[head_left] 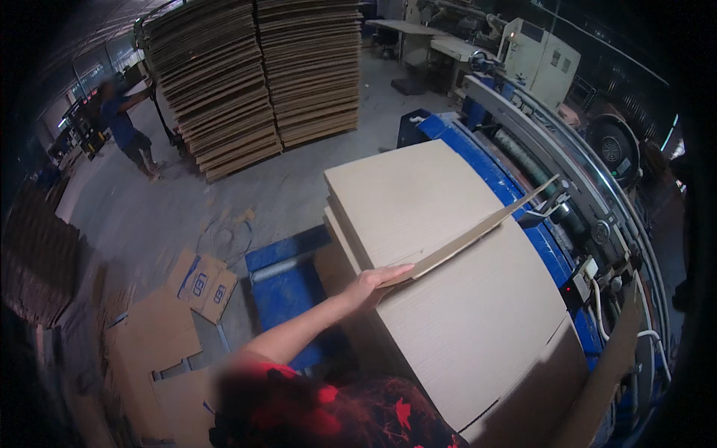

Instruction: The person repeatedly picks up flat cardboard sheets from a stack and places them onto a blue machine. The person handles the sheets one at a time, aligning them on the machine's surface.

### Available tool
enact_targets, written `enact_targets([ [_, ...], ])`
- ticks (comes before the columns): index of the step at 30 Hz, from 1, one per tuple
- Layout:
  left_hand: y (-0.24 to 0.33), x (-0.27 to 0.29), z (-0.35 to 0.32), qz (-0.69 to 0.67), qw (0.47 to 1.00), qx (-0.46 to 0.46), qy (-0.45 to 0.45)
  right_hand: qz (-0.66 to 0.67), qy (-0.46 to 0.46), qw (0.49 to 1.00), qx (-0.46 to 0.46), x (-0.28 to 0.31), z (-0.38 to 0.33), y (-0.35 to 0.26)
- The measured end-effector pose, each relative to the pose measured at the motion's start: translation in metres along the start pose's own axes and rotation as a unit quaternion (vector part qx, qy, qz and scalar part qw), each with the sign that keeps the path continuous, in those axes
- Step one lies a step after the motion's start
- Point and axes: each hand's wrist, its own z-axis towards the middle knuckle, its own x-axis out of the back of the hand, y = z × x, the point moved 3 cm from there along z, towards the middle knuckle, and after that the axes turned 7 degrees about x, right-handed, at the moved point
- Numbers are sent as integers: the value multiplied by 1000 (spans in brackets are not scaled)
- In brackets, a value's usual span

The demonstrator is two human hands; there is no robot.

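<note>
My left hand [373,282] reaches in from the lower left and grips the near end of a cardboard sheet [478,230]. The sheet shows as a thin, raised edge slanting up and to the right toward the machine. Beneath it lies a stack of flat tan cardboard sheets [478,313], creased and slotted at the near right. The far part of the stack [411,198] shows beyond the raised edge. My right hand is not in view. A dim brown strip [609,373] runs along the lower right; I cannot tell what it is.
A blue machine with rollers [523,160] borders the stack on the right. A blue platform [287,287] stands low at left. Cardboard pieces [153,328] litter the floor. Tall cardboard piles [224,82] stand behind, with a person [123,123] beside them holding a handle.
</note>
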Motion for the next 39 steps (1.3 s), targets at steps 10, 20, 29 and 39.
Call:
enact_targets([
  [10, 1, -2, 6, 48, 998, 3, -40, -6, 80, 995, -51, 19, -41, 7],
  [20, -1, -6, 6, 61, 991, 103, -63, -3, 111, 990, -82, 29, -59, 14],
  [29, -8, -9, 10, 48, 995, 58, -71, -23, 117, 991, -62, 47, -77, 23],
  [39, -6, 111, 70, 357, 869, 220, -264, 55, 196, 969, -142, 61, -82, 14],
])
